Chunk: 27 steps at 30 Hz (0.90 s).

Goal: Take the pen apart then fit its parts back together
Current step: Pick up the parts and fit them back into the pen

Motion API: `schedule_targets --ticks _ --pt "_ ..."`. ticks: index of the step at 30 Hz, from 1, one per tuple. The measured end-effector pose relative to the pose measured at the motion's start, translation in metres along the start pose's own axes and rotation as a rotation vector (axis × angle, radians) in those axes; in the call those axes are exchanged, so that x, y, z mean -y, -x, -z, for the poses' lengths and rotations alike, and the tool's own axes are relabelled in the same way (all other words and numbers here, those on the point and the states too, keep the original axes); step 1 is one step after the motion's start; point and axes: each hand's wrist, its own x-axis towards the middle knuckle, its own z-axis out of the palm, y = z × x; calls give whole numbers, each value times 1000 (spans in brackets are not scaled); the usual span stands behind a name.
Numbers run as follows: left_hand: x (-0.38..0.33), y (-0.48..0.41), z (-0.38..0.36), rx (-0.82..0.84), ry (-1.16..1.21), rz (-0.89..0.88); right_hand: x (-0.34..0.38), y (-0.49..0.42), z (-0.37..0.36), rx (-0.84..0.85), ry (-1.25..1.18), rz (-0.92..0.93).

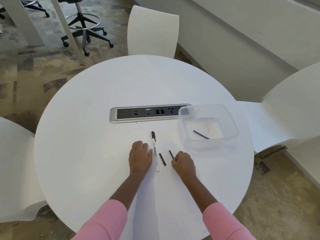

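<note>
A white marker pen barrel [155, 153] with a black cap on its far end lies on the round white table [86, 135]. My left hand [140, 156] rests flat on the table, just left of the barrel, thumb touching it. A short black pen part [162, 159] lies loose to the right of the barrel. My right hand [183, 162] is closed around the near end of another thin black pen part [171, 154], which sticks out toward the far side. A thin dark blue rod [201, 134] lies inside the clear plastic container [230, 134].
A silver and black socket strip [131, 113] is set into the table's middle, with the container overlapping its right end. White chairs stand at the far side [153, 30], right [285, 110] and left [13, 161]. A wheeled stool [84, 28] stands on the floor beyond.
</note>
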Motion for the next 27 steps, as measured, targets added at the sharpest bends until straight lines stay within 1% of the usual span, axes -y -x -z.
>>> schedule_targets --ticks 3,9,13,15,16,18,20,22,24,27 --pt "-11 -9 4 20 -65 26 -7 0 5 -5 -88 -12" --pt "-21 -16 3 120 -69 91 -18 7 15 -20 -431 -81" --pt "-24 -19 8 159 -50 108 -18 12 19 -32 -531 -73" --pt "-24 -19 15 161 -1 145 -17 14 22 -28 -572 -61" --pt "-22 -19 18 155 60 179 -15 15 24 -24 -599 -55" --pt "-17 -20 25 138 267 288 -12 17 28 -14 -665 -37" --pt "-12 -23 33 155 556 415 -6 20 32 -16 -745 -1" --pt "-9 -24 44 191 917 543 1 24 37 -27 -836 59" --pt "-8 -22 54 252 1222 678 9 28 42 -26 -945 128" --pt "-9 -16 65 344 1422 770 20 35 47 -44 -1076 221"
